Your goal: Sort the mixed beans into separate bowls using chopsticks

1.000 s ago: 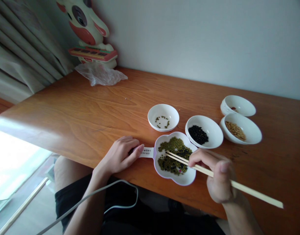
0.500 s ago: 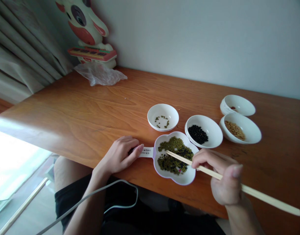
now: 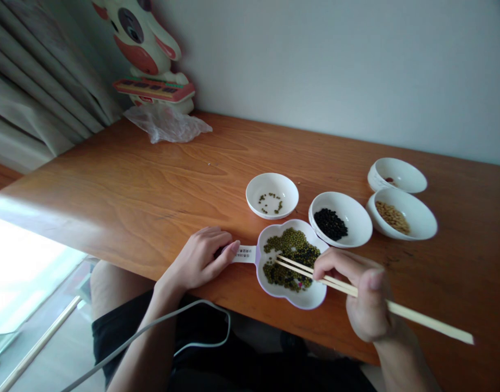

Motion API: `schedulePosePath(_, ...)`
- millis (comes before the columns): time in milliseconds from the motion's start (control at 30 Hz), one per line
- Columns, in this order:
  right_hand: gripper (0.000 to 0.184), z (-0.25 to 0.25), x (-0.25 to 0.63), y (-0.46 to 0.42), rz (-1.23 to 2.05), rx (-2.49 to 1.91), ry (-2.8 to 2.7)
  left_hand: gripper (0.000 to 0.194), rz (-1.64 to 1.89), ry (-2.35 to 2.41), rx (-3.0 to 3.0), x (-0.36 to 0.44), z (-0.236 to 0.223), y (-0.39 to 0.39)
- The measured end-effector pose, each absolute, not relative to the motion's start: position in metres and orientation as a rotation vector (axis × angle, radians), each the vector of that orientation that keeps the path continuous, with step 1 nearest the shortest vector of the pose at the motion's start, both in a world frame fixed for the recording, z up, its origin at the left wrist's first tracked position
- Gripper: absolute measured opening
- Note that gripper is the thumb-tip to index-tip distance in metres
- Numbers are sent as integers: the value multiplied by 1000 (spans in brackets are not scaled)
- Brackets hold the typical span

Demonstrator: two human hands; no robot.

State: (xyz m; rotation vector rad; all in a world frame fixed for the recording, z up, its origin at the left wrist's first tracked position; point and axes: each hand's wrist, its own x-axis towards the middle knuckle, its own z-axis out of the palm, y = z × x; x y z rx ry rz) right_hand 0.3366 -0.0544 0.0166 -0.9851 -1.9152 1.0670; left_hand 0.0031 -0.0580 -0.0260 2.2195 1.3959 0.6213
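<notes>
My left hand (image 3: 204,256) is closed round the handle of a flower-shaped dish (image 3: 315,296), white with a purple rim, near the table's front edge. Green mung beans (image 3: 290,238) mixed with black beans lie in the dish. A pair of wooden chopsticks (image 3: 335,283) is gripped in my right hand (image 3: 362,294). Their tips are slightly apart among the beans at the dish's left side; whether a bean sits between them is too small to tell. Just behind the dish stands a white bowl (image 3: 288,188) with several green beans, and beside it a bowl (image 3: 358,218) of black beans.
At the right are a bowl (image 3: 423,220) of tan beans and, behind it, a bowl (image 3: 413,177) with a few brown pieces. A crumpled plastic bag (image 3: 168,128) and a cow-shaped toy keyboard (image 3: 155,90) stand at the back left. A cable (image 3: 152,329) crosses my left forearm.
My right hand has shifted slightly left, and the chopsticks' back ends have swung left and up. Their tips have spread a little. My left hand and the dish stay put.
</notes>
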Motion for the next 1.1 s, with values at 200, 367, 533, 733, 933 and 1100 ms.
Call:
schedulePosePath(200, 83, 18, 337, -54, 1040, -970, -1935, 40, 617, 1393, 2222, 3, -26, -58)
schedulePosePath(367, 84, 18, 341, -54, 1035, -959, -1968, 41, 631, 1388, 2219, 3, -26, -59)
schedulePosePath(533, 84, 18, 341, -54, 1024, -981, -1946, 42, 620, 1394, 2213, 2, -26, -59)
schedulePosePath(733, 83, 16, 341, -52, 1018, -945, -1931, 41, 608, 1400, 2220, 4, -25, -58)
schedulePosePath(933, 80, 9, 340, -52, 1024, -919, -1897, 42, 593, 1420, 2202, 3, -24, -60)
schedulePosePath(1100, 83, 17, 347, -53, 978, -925, -1854, 41, 577, 1444, 2198, 1, -27, -62)
